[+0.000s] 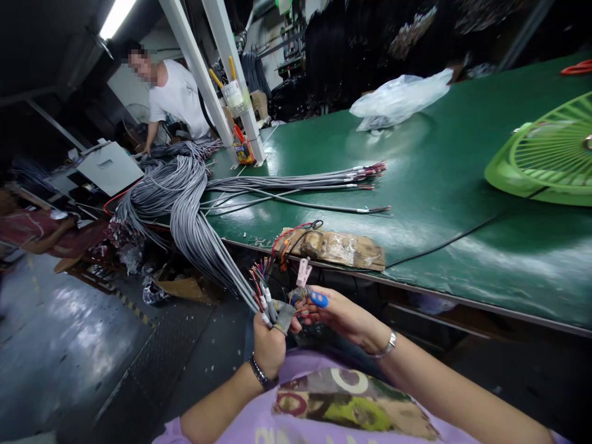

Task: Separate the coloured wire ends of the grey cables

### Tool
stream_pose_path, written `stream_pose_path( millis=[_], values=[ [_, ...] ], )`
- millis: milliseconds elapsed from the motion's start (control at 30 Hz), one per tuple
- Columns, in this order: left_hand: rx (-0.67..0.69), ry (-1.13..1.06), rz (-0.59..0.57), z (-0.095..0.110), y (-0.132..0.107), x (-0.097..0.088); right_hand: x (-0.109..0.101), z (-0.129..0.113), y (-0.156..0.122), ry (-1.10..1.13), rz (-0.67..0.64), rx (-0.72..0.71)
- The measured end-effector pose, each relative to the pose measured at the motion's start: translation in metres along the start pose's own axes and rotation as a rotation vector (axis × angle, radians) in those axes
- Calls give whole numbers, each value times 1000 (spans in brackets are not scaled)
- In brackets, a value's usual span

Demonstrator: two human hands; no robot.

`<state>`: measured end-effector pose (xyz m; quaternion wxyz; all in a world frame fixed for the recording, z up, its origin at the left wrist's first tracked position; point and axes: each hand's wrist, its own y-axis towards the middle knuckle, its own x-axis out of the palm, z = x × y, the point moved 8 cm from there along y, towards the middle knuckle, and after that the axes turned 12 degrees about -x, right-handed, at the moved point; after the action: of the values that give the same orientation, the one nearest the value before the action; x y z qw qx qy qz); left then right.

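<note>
My left hand [269, 346] is closed around the ends of several grey cables [226, 272], in front of my body. Above its fist, thin coloured wires [261, 272] fan out from white-banded cable ends. Grey tape-like wrapping [282, 317] covers a thumb or finger of this hand. Close beside it, my right hand [345, 317] pinches a few thin coloured wires [303, 312], its fingers bent together. A blue cover [319, 299] sits on one of its fingers. Just beyond the fingertips stands a pale pink clip [303, 272], near the bench edge.
A worn wooden block [351, 250] with cords lies at the edge of the green bench [430, 179]. More grey cables [287, 185] stretch across it. A plastic bag [402, 98] and a green fan [546, 154] are farther right. A person [178, 95] stands behind the cable pile.
</note>
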<state>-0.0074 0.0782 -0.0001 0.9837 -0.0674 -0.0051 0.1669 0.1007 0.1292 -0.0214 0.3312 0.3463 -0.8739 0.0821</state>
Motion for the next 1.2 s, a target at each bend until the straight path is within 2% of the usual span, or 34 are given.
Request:
stream_pose_path(
  millis=[133, 267, 367, 500, 567, 933, 1033, 1133, 1200],
  values=[
    [15, 37, -15, 0, -1, 1, 21, -13, 3, -188, -73, -91],
    [25, 82, -26, 3, -2, 2, 30, -17, 6, -214, -52, -144],
    [-20, 128, -80, 5, -1, 4, 28, -15, 7, -212, -45, -143],
    [-108, 191, -250, 7, 2, 14, 14, -14, 6, -336, 8, -129],
    [-127, 181, -292, 8, 3, 17, 9, -15, 6, -373, 26, -139],
    [-92, 26, -114, 5, 6, 8, 19, -13, 2, -217, 43, -159],
    [-93, -10, -98, 7, 7, 7, 7, -11, 2, -214, 87, -158],
    [-120, -31, -94, 9, 8, 8, -24, -7, 2, -146, 301, -154],
    [-133, -44, -99, 11, 8, 10, -37, -4, 6, -53, 377, -131]
  ],
)
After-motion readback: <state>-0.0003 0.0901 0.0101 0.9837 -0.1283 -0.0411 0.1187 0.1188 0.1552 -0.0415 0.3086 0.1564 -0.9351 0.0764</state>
